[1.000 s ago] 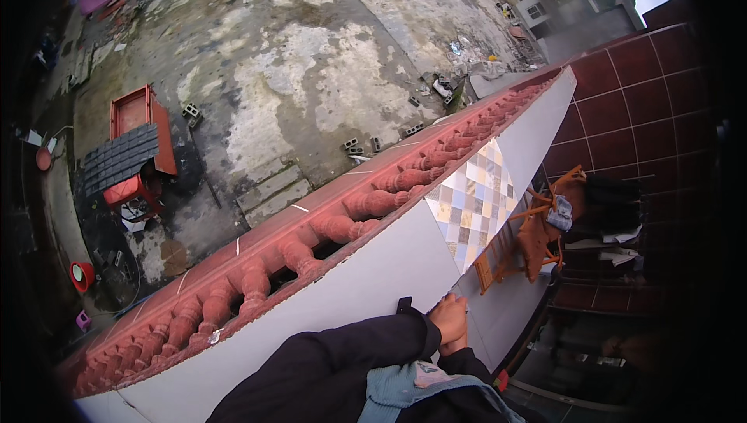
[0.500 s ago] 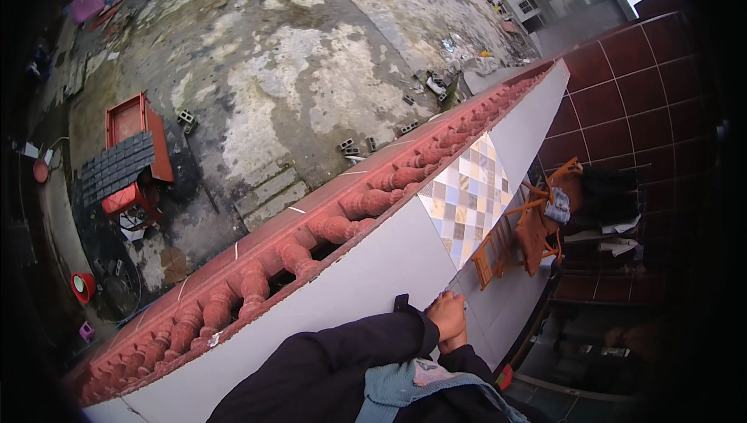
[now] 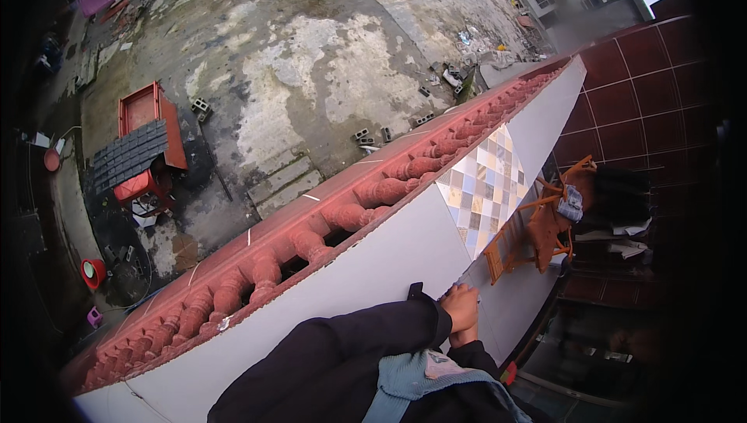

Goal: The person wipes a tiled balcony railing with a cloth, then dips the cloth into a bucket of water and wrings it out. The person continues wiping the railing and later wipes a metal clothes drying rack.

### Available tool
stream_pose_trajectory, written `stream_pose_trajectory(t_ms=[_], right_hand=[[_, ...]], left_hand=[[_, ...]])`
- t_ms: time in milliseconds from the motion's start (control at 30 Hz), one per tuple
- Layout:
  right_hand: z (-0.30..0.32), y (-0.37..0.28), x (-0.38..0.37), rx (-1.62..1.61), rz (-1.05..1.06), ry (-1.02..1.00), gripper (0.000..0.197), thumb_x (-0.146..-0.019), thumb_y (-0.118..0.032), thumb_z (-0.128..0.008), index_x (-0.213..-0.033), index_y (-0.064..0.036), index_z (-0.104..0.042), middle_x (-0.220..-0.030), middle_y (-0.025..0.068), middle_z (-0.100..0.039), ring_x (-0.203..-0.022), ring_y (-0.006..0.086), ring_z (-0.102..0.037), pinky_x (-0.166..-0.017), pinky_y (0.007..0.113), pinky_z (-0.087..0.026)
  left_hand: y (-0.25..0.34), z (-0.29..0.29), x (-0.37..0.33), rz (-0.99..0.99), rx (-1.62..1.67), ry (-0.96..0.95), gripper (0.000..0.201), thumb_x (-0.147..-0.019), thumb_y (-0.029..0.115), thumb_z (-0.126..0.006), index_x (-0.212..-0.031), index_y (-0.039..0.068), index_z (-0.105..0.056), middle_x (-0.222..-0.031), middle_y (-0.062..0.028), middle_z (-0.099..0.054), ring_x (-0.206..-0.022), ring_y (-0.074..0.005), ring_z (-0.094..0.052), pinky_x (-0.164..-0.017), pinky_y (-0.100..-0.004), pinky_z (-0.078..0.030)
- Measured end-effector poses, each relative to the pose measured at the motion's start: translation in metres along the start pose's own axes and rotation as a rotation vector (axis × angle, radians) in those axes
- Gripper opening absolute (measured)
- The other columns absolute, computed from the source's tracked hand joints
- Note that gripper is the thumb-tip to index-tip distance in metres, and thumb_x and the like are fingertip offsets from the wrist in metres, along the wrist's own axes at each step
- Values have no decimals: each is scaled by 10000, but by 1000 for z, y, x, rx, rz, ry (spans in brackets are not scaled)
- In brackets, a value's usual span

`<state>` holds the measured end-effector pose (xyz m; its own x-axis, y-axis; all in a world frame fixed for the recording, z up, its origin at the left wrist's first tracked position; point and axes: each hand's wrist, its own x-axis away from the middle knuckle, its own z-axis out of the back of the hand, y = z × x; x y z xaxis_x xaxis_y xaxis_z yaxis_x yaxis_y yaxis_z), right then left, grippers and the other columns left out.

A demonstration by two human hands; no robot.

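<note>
My left hand (image 3: 460, 305) is closed, with its fingers curled, at the end of a dark sleeve (image 3: 366, 337) that reaches across from the lower left. Right below it, and touching it, is my right hand (image 3: 464, 336). Mostly its wrist side shows, coming out of another dark sleeve (image 3: 473, 357), and its fingers are hidden behind the left hand. Whether anything small lies between the hands I cannot make out. A blue-grey cloth strap (image 3: 401, 380) with a pale patch crosses my front. Beyond the hands runs the white inner edge (image 3: 373, 275) of a balcony.
A red balustrade (image 3: 264, 267) slants across the view. Pale checkered tiles (image 3: 482, 189) lie beside an orange wooden chair (image 3: 545, 228) holding a cloth bundle. Below, in the concrete yard (image 3: 288, 73), stand an orange-red vehicle (image 3: 148, 186), a red basin (image 3: 93, 272) and grey blocks.
The whole view has shifted slightly, so the yard, balustrade and chair sit further right in the picture. Both hands stay together in the same pose.
</note>
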<state>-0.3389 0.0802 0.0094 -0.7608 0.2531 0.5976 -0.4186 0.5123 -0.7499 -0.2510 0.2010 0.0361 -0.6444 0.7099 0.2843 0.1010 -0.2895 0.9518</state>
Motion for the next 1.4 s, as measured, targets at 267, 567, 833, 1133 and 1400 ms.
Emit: stream_pose_trajectory(t_ms=[267,567,833,1133,1400], right_hand=[[-9,0,-20,7,17,-53,326,-1043,-402,-379,-1253,-178,-490,-1243,80,-527,-1184,269,-510,-1028,426,-411],[-6,4,-23,-10,11,-57,353,-1042,-416,-373,-1277,-179,-488,-1265,86,-525,-1200,275,-506,-1040,430,-407],[8,30,-25,-48,66,-32,377,-1042,-428,-369,-1299,-179,-486,-1284,92,-522,-1215,280,-503,-1051,434,-403],[-11,22,-1,-52,26,21,421,-1057,-427,-347,-1356,-159,-474,-1343,80,-532,-1254,278,-513,-1085,434,-405],[-8,24,7,31,6,97,401,-1052,-380,-394,-1326,-115,-516,-1254,74,-599,-1121,238,-589,-944,386,-475]], left_hand=[[-5,-17,-4,-23,-36,131,290,-852,167,-639,-1123,70,-604,-1175,-162,-548,-1162,-388,-513,-935,-541,-453],[7,-21,8,31,-354,354,241,-811,99,-620,-1049,62,-613,-1133,-159,-553,-1130,-381,-532,-889,-523,-485],[4,11,10,2,20,72,413,-860,168,-649,-1264,104,-600,-1274,-180,-538,-1238,-405,-464,-1027,-547,-398],[-4,2,3,2,-67,2,420,-895,225,-632,-1297,112,-594,-1287,-186,-544,-1258,-413,-469,-1051,-538,-391],[-6,-1,1,10,-45,-23,415,-898,241,-629,-1295,124,-601,-1305,-181,-547,-1270,-409,-472,-1040,-544,-407]])
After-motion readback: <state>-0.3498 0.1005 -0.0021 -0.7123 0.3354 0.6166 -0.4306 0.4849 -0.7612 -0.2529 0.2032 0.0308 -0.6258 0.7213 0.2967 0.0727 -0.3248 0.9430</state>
